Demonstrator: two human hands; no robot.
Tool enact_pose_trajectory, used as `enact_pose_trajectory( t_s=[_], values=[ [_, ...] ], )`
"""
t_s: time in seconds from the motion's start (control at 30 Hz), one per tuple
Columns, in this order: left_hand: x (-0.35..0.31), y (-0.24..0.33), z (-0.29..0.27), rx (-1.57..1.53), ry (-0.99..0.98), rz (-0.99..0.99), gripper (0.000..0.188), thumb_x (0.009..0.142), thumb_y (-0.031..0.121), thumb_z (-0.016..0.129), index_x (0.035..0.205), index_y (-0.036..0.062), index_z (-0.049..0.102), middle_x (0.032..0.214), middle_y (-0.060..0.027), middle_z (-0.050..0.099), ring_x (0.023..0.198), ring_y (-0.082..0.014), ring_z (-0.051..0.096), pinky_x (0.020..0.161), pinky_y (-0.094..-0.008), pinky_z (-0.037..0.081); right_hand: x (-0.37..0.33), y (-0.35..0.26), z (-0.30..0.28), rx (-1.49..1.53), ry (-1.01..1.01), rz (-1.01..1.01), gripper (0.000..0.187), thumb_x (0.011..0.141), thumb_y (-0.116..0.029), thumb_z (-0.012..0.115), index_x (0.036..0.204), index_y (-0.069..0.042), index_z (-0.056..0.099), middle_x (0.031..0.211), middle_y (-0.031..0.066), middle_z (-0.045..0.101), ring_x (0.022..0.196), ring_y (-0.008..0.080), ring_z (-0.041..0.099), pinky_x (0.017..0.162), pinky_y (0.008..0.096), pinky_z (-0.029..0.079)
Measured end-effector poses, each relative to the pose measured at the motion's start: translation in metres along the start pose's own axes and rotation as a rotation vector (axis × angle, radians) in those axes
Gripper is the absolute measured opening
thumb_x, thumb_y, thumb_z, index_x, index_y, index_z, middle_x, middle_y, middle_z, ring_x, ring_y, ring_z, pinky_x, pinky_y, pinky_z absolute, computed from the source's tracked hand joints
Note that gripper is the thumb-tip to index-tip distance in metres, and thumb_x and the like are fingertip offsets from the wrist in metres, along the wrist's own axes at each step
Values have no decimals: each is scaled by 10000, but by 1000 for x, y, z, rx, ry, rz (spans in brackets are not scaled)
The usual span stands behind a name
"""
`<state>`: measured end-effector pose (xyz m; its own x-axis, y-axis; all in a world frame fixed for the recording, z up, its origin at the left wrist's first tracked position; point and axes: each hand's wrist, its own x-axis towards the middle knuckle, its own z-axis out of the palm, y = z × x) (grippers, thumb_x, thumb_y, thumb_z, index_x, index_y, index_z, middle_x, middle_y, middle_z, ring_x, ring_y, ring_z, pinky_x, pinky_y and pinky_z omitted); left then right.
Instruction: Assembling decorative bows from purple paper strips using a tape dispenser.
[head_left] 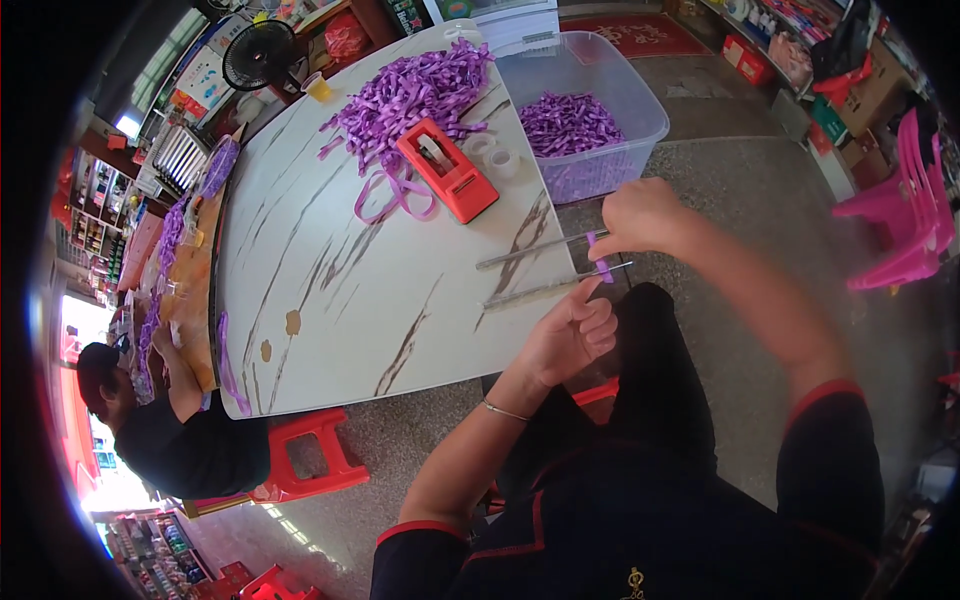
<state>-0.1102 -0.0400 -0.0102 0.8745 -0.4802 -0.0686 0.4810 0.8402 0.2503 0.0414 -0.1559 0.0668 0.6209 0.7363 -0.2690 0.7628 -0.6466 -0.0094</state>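
Observation:
Two thin metal rods (545, 248) stick out past the right edge of the table, side by side. A short band of purple ribbon (603, 268) spans the gap between them near their free ends. From the far side, my right hand (645, 215) is closed with its fingertips pinching the ribbon's upper part. My left hand (575, 335) is below the nearer rod, its fingers curled in and its thumb and forefinger tips at the ribbon's lower end. A strip of clear tape seems to lie along the nearer rod's base.
On the white marbled table (330, 290) stands a red tape dispenser (465, 190), by tape rolls (500, 158) and a heap of purple ribbon pieces (410, 95). A clear plastic bin (600, 165) holds more pieces. A person (180, 430) works at the far left. A pink chair (905, 215) stands right.

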Motion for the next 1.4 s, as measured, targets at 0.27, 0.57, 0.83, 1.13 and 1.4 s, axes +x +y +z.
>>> enact_pose_trajectory(
  t_s=[0.27, 0.57, 0.83, 1.13, 1.4],
  values=[
    [2, -2, 4, -6, 28, -2, 350, 826, 80, 410, 1162, 146, 485, 621, 25, 273, 595, -107, 300, 568, -234, 296, 8, 62, 118, 1617, 37, 154, 287, 807, -392, 597, 701, -126, 601, 600, -53, 512, 495, 44, 436, 434, 210, 340],
    [0, 0, 1, 38, 16, 3, 363, 824, 110, 461, 1180, 148, 405, 643, 26, 289, 593, -108, 323, 552, -236, 304, 19, -31, 177, 2675, -143, -213, 273, 891, -247, 488, 1117, -98, 527, 785, -20, 550, 648, 55, 514, 613, 220, 438],
    [2, -2, 5, 73, 27, -2, 441, 832, 161, 484, 1256, 135, 366, 642, 27, 307, 600, -107, 341, 564, -236, 314, 35, -25, 185, 2727, -416, -654, 230, 887, -224, 497, 1058, -70, 510, 844, 11, 566, 683, 102, 561, 668, 240, 472],
    [0, 0, 5, 76, 45, -3, 385, 835, 163, 485, 1209, 151, 393, 640, 22, 307, 605, -110, 342, 574, -238, 311, 9, -10, 153, 2528, -219, 93, 75, 831, -191, 583, 823, -117, 580, 655, -60, 500, 545, 20, 443, 512, 188, 398],
    [0, 0, 5, 86, 48, 0, 378, 830, 158, 485, 1191, 155, 374, 642, 20, 307, 605, -113, 340, 577, -244, 310, -10, -2, 121, 2298, -161, 190, 80, 824, -196, 595, 789, -124, 592, 620, -98, 451, 478, -20, 354, 387, 146, 219]
  ],
)
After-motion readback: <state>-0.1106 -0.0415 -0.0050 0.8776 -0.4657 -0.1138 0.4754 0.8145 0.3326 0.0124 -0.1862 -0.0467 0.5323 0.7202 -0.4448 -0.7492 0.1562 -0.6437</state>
